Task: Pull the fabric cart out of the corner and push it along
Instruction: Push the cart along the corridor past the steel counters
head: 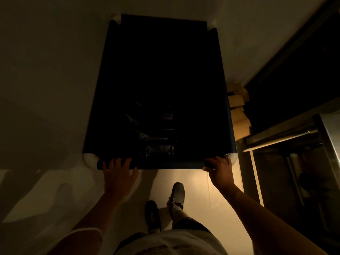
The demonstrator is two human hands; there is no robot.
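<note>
A dark fabric cart [158, 85] is seen tucked into a dim corner, its far end set against the back wall and its left flank close along the side wall [46, 70]. The near rail [169, 165] is gripped at both ends: the left hand [117, 173] is laid over the rail beside the white corner fitting [90, 159], fingers spread and curled loosely over the top, while the right hand [219, 171] is closed more firmly around the rail just inside the opposite fitting. The hold appears to be established, but the pull is judged barely begun, if begun at all, since the cart is still lodged deep in the corner. The whole of the travel is therefore left: the cart is yet to be drawn clear of the walls, turned and pushed along. One shoe [177, 194] is planted forward on the pale floor [202, 190] just beneath the rail, the other [151, 212] set behind it. Stacked cardboard boxes [238, 111] are wedged just beside the cart's right flank and may be brushed as it is drawn out. Something glossy, possibly plastic wrapping, is faintly made out inside the cart, though the interior is too dark for certainty.
</note>
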